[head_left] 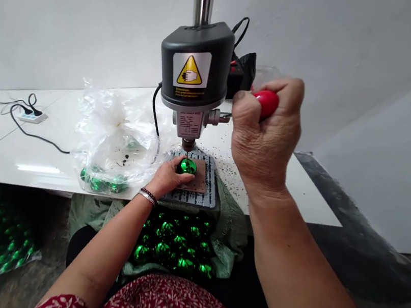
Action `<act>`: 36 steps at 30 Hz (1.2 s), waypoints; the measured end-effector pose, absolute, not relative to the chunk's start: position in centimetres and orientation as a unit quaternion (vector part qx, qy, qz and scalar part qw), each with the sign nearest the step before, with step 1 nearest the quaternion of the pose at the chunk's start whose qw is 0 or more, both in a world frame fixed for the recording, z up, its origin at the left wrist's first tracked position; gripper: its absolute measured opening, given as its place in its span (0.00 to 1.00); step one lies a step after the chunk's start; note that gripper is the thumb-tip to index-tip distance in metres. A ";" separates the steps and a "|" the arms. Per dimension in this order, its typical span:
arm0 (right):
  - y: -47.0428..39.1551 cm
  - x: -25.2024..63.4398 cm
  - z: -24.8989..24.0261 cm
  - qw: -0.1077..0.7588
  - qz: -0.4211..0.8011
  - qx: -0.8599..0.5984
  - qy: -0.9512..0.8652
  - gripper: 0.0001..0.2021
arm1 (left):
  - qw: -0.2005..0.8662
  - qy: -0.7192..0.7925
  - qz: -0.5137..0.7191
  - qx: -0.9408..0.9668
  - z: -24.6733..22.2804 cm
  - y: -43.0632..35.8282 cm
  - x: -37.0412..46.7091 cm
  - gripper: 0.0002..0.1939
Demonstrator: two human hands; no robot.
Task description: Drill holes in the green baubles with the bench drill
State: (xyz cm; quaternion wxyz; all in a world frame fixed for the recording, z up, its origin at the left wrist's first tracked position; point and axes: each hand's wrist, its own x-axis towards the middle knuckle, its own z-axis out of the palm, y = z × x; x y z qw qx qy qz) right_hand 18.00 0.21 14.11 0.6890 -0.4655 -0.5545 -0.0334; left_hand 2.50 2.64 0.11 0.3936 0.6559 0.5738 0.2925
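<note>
Pinching green ball w/ L hand, R hand fisted round red knob, partly hidden.

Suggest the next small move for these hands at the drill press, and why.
I would probably slide the left hand's fingertips slightly lower on the shiny green ball before the right hand moves the red knob. The drill bit points down at the ball's top, close to those fingertips.
</note>
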 end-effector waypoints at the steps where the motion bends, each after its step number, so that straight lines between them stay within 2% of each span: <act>1: 0.1 18.0 14.1 0.691 -0.029 -0.463 -0.555 0.08 | 0.393 0.573 0.292 0.657 0.0 2.6 2.5 0.34; 17: 0.3 17.9 14.0 0.699 -0.044 -0.454 -0.551 0.08 | 0.451 0.564 0.295 0.626 1.1 3.5 1.5 0.21; 25: 0.5 18.0 14.0 0.704 -0.049 -0.430 -0.563 0.08 | 0.515 0.541 0.290 0.598 1.0 4.1 1.1 0.23; 36: 0.5 18.1 14.2 0.707 -0.040 -0.431 -0.559 0.09 | 0.490 0.572 0.270 0.600 1.4 4.0 1.2 0.20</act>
